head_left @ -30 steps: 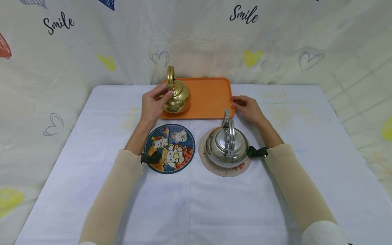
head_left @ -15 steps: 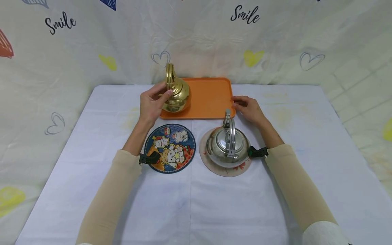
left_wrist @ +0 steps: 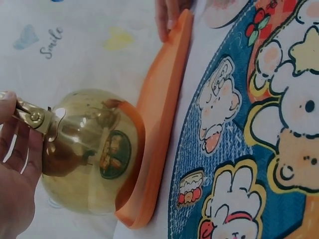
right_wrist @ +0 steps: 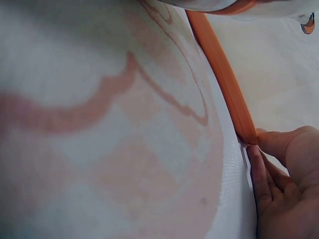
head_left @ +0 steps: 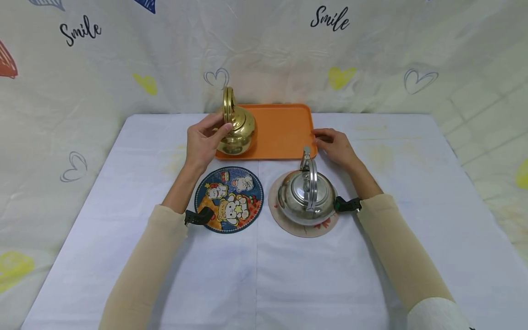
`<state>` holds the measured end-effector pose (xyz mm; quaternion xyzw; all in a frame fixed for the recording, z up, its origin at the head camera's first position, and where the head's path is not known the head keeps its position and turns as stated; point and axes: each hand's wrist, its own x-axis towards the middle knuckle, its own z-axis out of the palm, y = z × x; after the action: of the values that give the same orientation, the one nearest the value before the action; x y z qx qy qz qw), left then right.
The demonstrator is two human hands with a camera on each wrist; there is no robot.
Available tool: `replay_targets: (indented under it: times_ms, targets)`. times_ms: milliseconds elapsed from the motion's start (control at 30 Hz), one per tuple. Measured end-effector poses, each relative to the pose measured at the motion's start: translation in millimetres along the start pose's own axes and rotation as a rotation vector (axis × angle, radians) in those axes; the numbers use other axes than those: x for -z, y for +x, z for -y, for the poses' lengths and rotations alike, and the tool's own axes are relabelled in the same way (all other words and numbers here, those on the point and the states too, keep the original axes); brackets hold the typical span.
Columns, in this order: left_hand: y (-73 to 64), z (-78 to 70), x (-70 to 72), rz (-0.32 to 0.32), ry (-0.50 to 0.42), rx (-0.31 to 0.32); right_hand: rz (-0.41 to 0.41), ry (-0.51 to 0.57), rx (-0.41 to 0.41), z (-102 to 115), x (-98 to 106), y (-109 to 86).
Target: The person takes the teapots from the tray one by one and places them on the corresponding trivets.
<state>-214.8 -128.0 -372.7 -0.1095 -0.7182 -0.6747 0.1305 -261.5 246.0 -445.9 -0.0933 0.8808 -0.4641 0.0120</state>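
A shiny gold kettle [head_left: 239, 130] is at the left end of the orange tray [head_left: 284, 130], its arched handle upright. My left hand [head_left: 205, 140] holds it by that handle, thumb in front and fingers behind. The left wrist view shows the round gold body [left_wrist: 94, 154] right at the tray's surface. At the tray's right edge is my right hand [head_left: 335, 145]. In the right wrist view its thumb and fingers pinch the corner of the tray rim [right_wrist: 227, 79]. A silver kettle [head_left: 307, 195] stands just in front of the right forearm.
Under the silver kettle lies a pale round mat [head_left: 284, 220]. A blue round mat [head_left: 247, 201] with cartoon bears lies left of it, partly below the left wrist strap. A printed curtain [head_left: 272, 55] hangs directly behind the white table [head_left: 255, 275].
The gold kettle has shifted slightly left, rising a little and then coming down. My left forearm has moved a bit left with it. The right hand and the tray have stayed put.
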Motion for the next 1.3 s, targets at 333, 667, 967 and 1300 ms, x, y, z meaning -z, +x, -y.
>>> replay_targets:
  times_ms: [333,667,967,1300]
  targets:
    - [-5.3,-4.0,1.6,0.006,-0.003,-0.023,-0.003,0.003,-0.007,0.7,0.4,-0.1]
    - [-12.7,-10.8,3.3,-0.005,0.023,-0.017,0.007,0.017,0.001,2.2,1.4,-1.5]
    - [-17.6,-13.6,6.7,0.002,0.014,-0.041,0.005,0.016,0.01,3.4,0.5,-1.0]
    - [-24.3,-17.2,10.2,0.005,0.038,-0.041,-0.002,0.006,-0.007,0.8,-0.1,0.4]
